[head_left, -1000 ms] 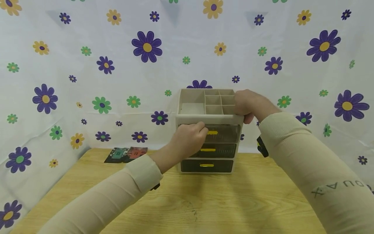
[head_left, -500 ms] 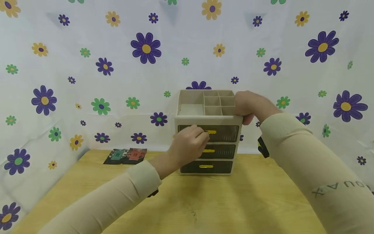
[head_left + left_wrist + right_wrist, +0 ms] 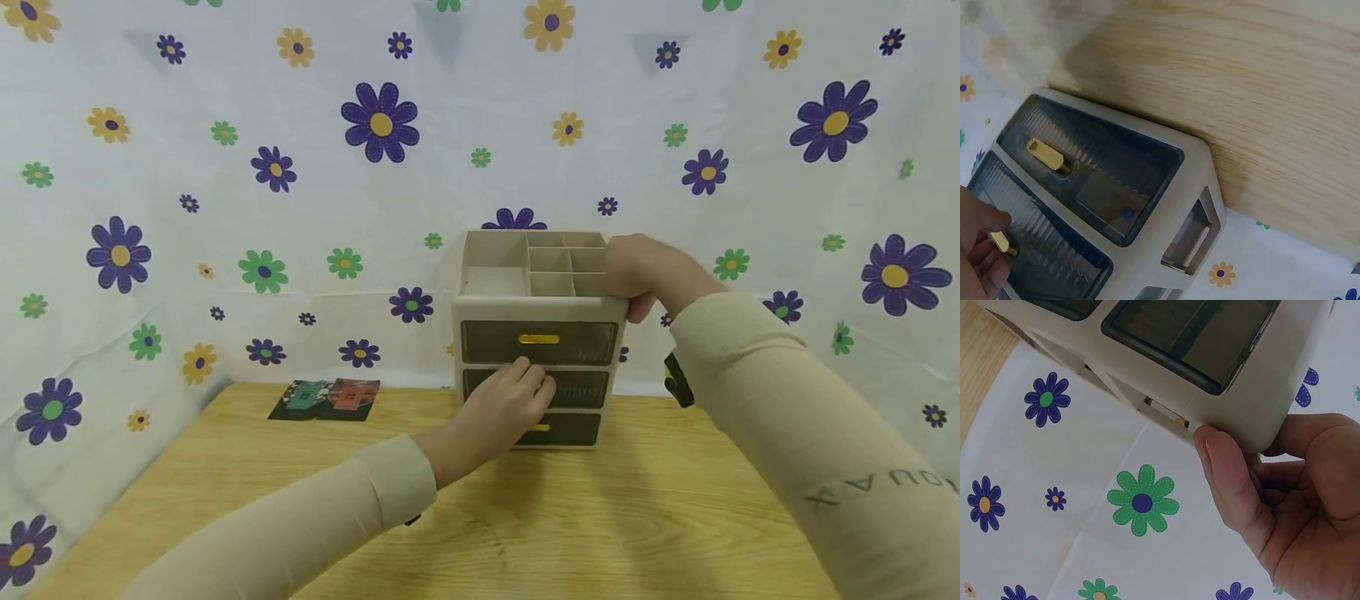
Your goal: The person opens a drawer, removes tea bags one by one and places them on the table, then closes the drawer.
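A beige desktop organizer (image 3: 540,309) stands on the table, with three dark see-through drawers and yellow handles. My left hand (image 3: 504,408) is in front of the middle drawer (image 3: 585,389). In the left wrist view, the thumb and curled fingers of my left hand (image 3: 975,250) close around the middle drawer's yellow handle (image 3: 1000,242). The bottom drawer's handle (image 3: 1045,154) is untouched there. My right hand (image 3: 651,271) grips the upper right corner of the organizer. The right wrist view shows the thumb and fingers of my right hand (image 3: 1285,500) wrapped over that corner. All drawer fronts look flush.
Open compartments (image 3: 551,260) make up the organizer's top. A dark printed sheet (image 3: 324,400) with teal and red pictures lies at the back left of the wooden table (image 3: 225,475). A white flowered cloth (image 3: 315,208) hangs close behind.
My left hand has moved down from the top drawer's handle to the middle drawer's. The top drawer's handle now shows uncovered. My right hand keeps its grip on the corner.
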`<state>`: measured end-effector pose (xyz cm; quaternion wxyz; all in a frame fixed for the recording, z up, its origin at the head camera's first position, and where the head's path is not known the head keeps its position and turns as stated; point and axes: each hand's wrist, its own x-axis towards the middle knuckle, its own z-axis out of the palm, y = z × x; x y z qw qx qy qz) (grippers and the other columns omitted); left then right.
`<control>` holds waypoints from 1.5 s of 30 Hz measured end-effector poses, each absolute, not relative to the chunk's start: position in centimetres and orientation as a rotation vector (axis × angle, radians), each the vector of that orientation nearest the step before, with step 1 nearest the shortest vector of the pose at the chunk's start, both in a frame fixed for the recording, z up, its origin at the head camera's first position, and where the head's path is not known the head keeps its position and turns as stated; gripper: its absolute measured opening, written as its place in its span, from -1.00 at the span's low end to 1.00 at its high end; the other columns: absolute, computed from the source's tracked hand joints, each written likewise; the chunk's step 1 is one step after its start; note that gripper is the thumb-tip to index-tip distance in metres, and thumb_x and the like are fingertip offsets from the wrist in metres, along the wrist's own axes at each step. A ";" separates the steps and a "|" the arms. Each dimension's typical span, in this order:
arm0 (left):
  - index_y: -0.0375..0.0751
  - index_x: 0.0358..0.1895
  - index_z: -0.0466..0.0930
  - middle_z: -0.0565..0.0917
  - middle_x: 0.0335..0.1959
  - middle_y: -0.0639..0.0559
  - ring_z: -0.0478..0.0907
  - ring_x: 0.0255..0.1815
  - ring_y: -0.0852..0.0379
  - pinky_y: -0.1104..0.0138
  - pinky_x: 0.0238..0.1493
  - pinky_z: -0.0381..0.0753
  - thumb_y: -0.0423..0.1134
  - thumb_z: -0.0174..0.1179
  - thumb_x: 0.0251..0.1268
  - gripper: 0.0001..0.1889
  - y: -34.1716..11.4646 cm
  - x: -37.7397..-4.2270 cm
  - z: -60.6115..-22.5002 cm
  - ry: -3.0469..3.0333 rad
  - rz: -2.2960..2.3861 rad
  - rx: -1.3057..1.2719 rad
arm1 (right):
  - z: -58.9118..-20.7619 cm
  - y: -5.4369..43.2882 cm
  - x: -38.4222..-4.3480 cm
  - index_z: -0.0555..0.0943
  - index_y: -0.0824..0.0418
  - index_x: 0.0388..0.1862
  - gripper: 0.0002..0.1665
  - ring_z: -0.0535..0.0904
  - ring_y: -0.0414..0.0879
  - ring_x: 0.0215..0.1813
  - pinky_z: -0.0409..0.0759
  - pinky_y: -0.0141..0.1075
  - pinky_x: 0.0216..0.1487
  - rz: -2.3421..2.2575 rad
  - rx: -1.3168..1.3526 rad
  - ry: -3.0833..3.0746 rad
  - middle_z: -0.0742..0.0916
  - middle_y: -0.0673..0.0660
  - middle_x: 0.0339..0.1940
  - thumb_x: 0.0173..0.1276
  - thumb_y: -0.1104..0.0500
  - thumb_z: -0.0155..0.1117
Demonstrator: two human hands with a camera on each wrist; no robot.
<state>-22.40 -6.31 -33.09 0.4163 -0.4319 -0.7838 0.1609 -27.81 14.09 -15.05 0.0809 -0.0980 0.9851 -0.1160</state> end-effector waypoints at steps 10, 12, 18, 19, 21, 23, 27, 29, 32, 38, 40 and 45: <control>-0.16 -0.25 0.77 0.71 -0.26 0.01 0.59 -0.30 0.14 0.45 -0.30 0.66 -0.40 0.33 0.25 -0.92 -5.7 -22.5 -32.6 -1.955 0.470 -1.077 | -15.1 13.9 -27.7 0.45 0.45 -0.01 -0.77 0.74 0.02 -0.48 0.72 -0.23 -0.46 -0.296 -0.274 2.960 0.65 0.40 -0.17 0.39 0.40 0.01; -0.16 -0.26 0.76 0.71 -0.26 0.01 0.59 -0.29 0.13 0.45 -0.30 0.66 -0.41 0.33 0.25 -0.92 -5.7 -22.5 -32.6 -1.959 0.462 -1.078 | -15.2 13.9 -27.7 0.44 0.45 0.01 -0.76 0.74 0.02 -0.48 0.72 -0.23 -0.45 -0.294 -0.265 2.958 0.65 0.40 -0.16 0.40 0.39 0.02; -0.18 -0.32 0.75 0.69 -0.33 0.00 0.60 -0.31 0.12 0.44 -0.34 0.67 -0.42 0.33 0.25 -0.93 -5.5 -21.5 -32.5 -1.938 0.452 -1.080 | -15.1 14.1 -27.8 0.45 0.46 -0.01 -0.76 0.74 0.00 -0.53 0.72 -0.23 -0.45 -0.271 -0.282 2.965 0.65 0.42 -0.15 0.38 0.40 0.00; -0.18 -0.32 0.75 0.69 -0.33 -0.01 0.60 -0.31 0.12 0.43 -0.35 0.67 -0.43 0.32 0.25 -0.92 -5.6 -21.3 -32.5 -1.938 0.449 -1.085 | -15.1 14.1 -27.8 0.45 0.46 -0.01 -0.76 0.74 -0.01 -0.54 0.72 -0.23 -0.46 -0.267 -0.285 2.967 0.65 0.43 -0.15 0.37 0.40 -0.01; -0.18 -0.32 0.75 0.68 -0.34 -0.01 0.57 -0.33 0.12 0.44 -0.37 0.65 -0.47 0.28 0.26 -0.88 -5.7 -20.8 -32.4 -1.950 0.448 -1.099 | -15.1 14.1 -27.8 0.45 0.47 0.00 -0.75 0.74 -0.02 -0.54 0.72 -0.23 -0.46 -0.261 -0.281 2.967 0.65 0.43 -0.14 0.38 0.40 -0.01; -0.19 -0.31 0.74 0.67 -0.35 0.00 0.55 -0.35 0.12 0.43 -0.37 0.64 -0.47 0.26 0.27 -0.88 -5.8 -20.2 -32.4 -1.952 0.450 -1.110 | -15.2 14.0 -27.9 0.45 0.48 0.00 -0.75 0.74 -0.02 -0.55 0.71 -0.24 -0.48 -0.258 -0.284 2.968 0.66 0.44 -0.15 0.39 0.39 -0.02; -0.18 -0.30 0.74 0.67 -0.35 0.01 0.52 -0.37 0.13 0.42 -0.36 0.64 -0.46 0.25 0.29 -0.88 -5.8 -19.1 -32.2 -1.940 0.460 -1.122 | -15.2 14.0 -27.8 0.45 0.49 0.04 -0.74 0.74 0.00 -0.51 0.71 -0.25 -0.49 -0.262 -0.271 2.965 0.66 0.43 -0.15 0.41 0.39 0.00; -0.16 -0.30 0.75 0.68 -0.35 0.02 0.55 -0.36 0.13 0.43 -0.35 0.65 -0.45 0.26 0.29 -0.87 -5.8 -18.5 -32.1 -1.925 0.461 -1.124 | -15.2 14.0 -27.8 0.45 0.48 0.05 -0.73 0.74 0.00 -0.50 0.72 -0.24 -0.47 -0.261 -0.264 2.962 0.66 0.43 -0.14 0.42 0.39 0.02; -0.15 -0.30 0.75 0.69 -0.33 0.01 0.59 -0.33 0.12 0.42 -0.33 0.67 -0.45 0.27 0.27 -0.87 -5.8 -17.8 -32.1 -1.906 0.454 -1.135 | -15.2 14.0 -27.7 0.45 0.48 0.05 -0.73 0.75 0.01 -0.49 0.72 -0.24 -0.45 -0.253 -0.262 2.963 0.66 0.43 -0.13 0.42 0.39 0.03; -0.16 -0.29 0.75 0.71 -0.32 0.01 0.62 -0.30 0.11 0.40 -0.30 0.69 -0.45 0.24 0.28 -0.86 -5.9 -16.7 -32.2 -1.879 0.445 -1.157 | -15.4 13.9 -27.8 0.45 0.47 0.03 -0.75 0.74 0.01 -0.49 0.72 -0.24 -0.46 -0.256 -0.268 2.968 0.66 0.42 -0.15 0.41 0.40 0.05; -0.16 -0.28 0.76 0.71 -0.32 0.02 0.62 -0.30 0.12 0.41 -0.31 0.69 -0.45 0.22 0.29 -0.85 -6.0 -16.3 -32.2 -1.875 0.447 -1.163 | -15.4 13.9 -27.8 0.45 0.47 0.02 -0.76 0.75 0.02 -0.48 0.72 -0.24 -0.46 -0.265 -0.267 2.968 0.66 0.42 -0.16 0.42 0.40 0.05; -0.15 -0.27 0.77 0.72 -0.32 0.03 0.62 -0.33 0.15 0.44 -0.35 0.67 -0.43 0.27 0.26 -0.87 -6.2 -15.5 -32.4 -1.846 0.464 -1.173 | -15.3 13.8 -27.7 0.45 0.46 0.02 -0.77 0.75 0.05 -0.45 0.72 -0.25 -0.48 -0.275 -0.264 2.968 0.65 0.40 -0.17 0.40 0.43 0.06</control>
